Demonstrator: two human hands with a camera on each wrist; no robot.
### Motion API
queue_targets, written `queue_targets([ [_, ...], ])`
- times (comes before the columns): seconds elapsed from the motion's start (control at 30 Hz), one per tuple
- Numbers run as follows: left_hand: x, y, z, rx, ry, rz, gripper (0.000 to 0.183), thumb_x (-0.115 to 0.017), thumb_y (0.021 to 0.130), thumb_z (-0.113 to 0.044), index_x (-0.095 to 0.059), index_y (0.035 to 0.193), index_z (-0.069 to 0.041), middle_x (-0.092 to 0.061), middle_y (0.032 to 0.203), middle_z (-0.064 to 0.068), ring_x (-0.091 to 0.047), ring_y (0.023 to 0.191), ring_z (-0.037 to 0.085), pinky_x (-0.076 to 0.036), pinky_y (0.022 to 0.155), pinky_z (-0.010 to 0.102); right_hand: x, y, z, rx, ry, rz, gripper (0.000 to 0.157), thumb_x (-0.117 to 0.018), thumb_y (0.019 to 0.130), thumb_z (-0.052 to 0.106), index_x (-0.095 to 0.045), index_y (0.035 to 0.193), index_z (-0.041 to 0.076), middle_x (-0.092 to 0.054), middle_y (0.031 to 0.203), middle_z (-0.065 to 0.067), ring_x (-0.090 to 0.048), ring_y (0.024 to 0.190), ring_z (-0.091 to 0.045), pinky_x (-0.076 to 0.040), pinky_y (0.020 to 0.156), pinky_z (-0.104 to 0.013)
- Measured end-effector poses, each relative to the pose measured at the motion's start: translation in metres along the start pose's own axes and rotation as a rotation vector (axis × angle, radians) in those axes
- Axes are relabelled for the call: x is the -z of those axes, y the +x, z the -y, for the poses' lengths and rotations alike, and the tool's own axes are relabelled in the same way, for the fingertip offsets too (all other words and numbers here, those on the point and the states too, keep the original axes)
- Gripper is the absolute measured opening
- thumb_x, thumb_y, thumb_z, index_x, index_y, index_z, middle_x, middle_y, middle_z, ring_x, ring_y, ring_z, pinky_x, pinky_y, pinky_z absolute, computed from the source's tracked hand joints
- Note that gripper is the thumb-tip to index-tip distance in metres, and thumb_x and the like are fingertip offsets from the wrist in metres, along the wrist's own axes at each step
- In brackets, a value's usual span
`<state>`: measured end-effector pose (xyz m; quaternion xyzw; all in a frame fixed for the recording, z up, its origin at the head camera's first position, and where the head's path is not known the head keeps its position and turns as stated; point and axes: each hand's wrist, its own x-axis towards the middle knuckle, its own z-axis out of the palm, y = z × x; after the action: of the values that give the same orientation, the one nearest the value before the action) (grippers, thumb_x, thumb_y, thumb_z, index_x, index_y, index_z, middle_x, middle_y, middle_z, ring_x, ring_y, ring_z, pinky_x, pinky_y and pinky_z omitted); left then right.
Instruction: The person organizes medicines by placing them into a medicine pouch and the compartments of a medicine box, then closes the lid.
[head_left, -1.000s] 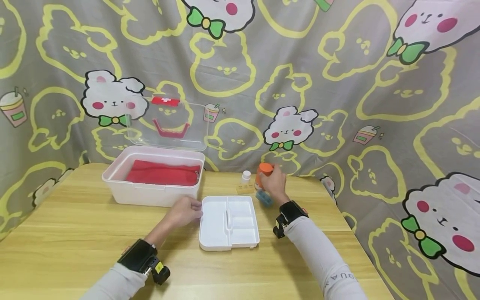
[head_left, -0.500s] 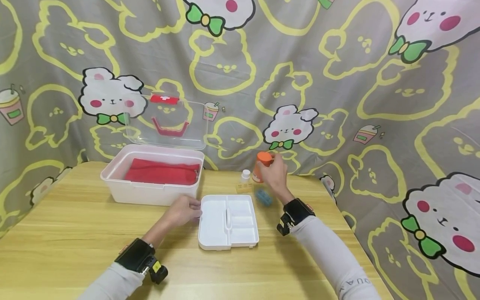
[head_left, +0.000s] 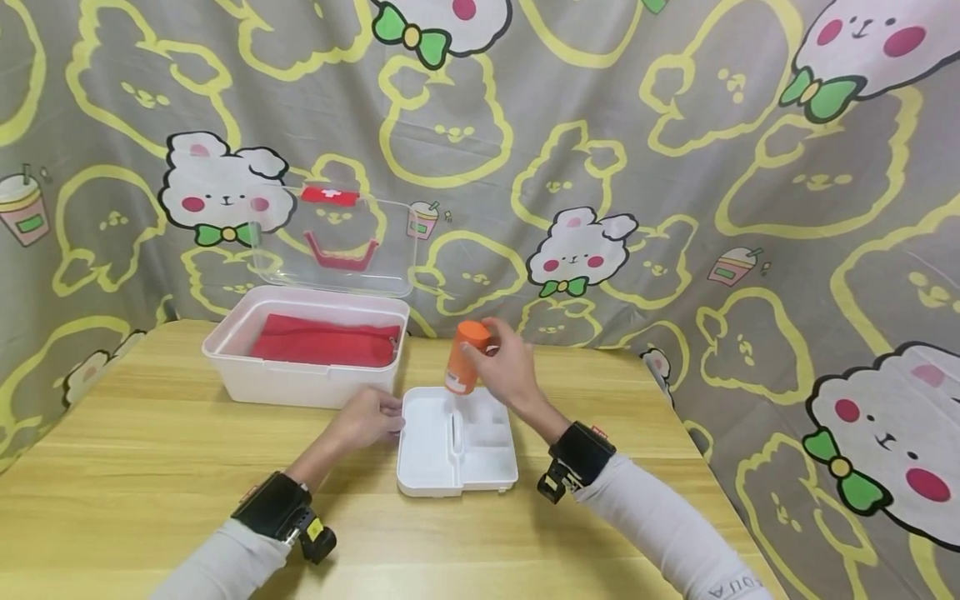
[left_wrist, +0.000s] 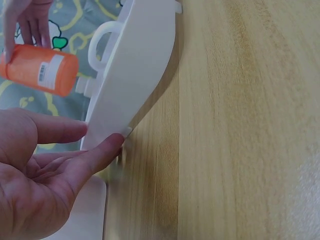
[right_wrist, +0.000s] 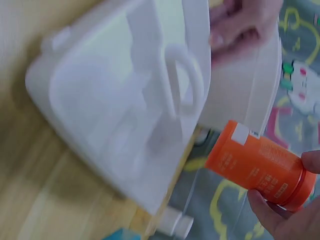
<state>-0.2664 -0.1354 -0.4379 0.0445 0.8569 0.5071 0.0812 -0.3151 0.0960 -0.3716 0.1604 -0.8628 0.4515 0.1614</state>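
My right hand (head_left: 510,367) grips an orange bottle (head_left: 468,358) near its lid, holding it raised over the far edge of a white divided tray (head_left: 427,442). The bottle leans slightly, lid up; its printed label faces the right wrist view. My left hand (left_wrist: 45,170) touches the tray's left side wall with its fingertips, thumb and fingers apart. A loop handle (right_wrist: 185,75) stands up from the tray's divider. A small white-capped bottle (right_wrist: 175,222) shows beyond the tray in the right wrist view; in the head view my right hand and the orange bottle hide it.
A white box (head_left: 292,383) with a red pouch (head_left: 326,342) inside stands at the back left, its clear lid (head_left: 337,242) raised. Part of a blue item (right_wrist: 122,234) lies near the tray. A patterned curtain (head_left: 675,250) hangs behind the wooden table (head_left: 375,550).
My right hand has lifted the orange bottle off the table's back and carried it left to the tray. The left hand stays at the tray's side.
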Motion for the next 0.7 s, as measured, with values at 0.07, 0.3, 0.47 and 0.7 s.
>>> queue_targets([
  [0.07,0.000,0.001,0.001,0.001,0.009,-0.001,0.039,-0.066,0.090,0.002,-0.061,0.124,0.019,-0.070,0.114,0.031,-0.076,0.095,0.033,-0.063,0.079,0.038,-0.006,-0.007,0.005,-0.001,0.022,0.054,0.046,-0.076,0.090,0.024,-0.062,0.129,0.004,-0.074,0.111,-0.015,-0.073,0.086,-0.024,-0.060,0.070,-0.032],
  [0.3,0.001,0.000,0.000,0.029,0.002,0.004,0.038,-0.067,0.091,0.001,-0.061,0.125,0.017,-0.071,0.113,0.029,-0.075,0.093,0.029,-0.063,0.078,0.037,-0.024,-0.028,0.016,-0.051,-0.007,0.224,0.041,-0.076,0.089,0.026,-0.066,0.123,0.004,-0.075,0.102,-0.013,-0.069,0.078,-0.016,-0.055,0.061,-0.025],
  [0.47,0.001,0.000,0.000,0.003,-0.008,0.013,0.039,-0.065,0.090,0.003,-0.059,0.126,0.019,-0.070,0.114,0.031,-0.075,0.094,0.030,-0.063,0.078,0.037,-0.033,-0.035,0.017,-0.093,-0.063,0.300,0.041,-0.075,0.090,0.030,-0.069,0.120,0.003,-0.075,0.098,-0.011,-0.066,0.076,-0.013,-0.054,0.061,-0.024],
  [0.7,0.001,-0.001,0.001,0.008,-0.003,0.012,0.040,-0.065,0.090,0.003,-0.059,0.126,0.019,-0.069,0.117,0.032,-0.075,0.095,0.030,-0.063,0.078,0.038,-0.038,-0.035,0.015,-0.140,-0.101,0.372,0.042,-0.074,0.091,0.037,-0.071,0.116,0.004,-0.075,0.103,-0.011,-0.069,0.081,-0.014,-0.054,0.062,-0.024],
])
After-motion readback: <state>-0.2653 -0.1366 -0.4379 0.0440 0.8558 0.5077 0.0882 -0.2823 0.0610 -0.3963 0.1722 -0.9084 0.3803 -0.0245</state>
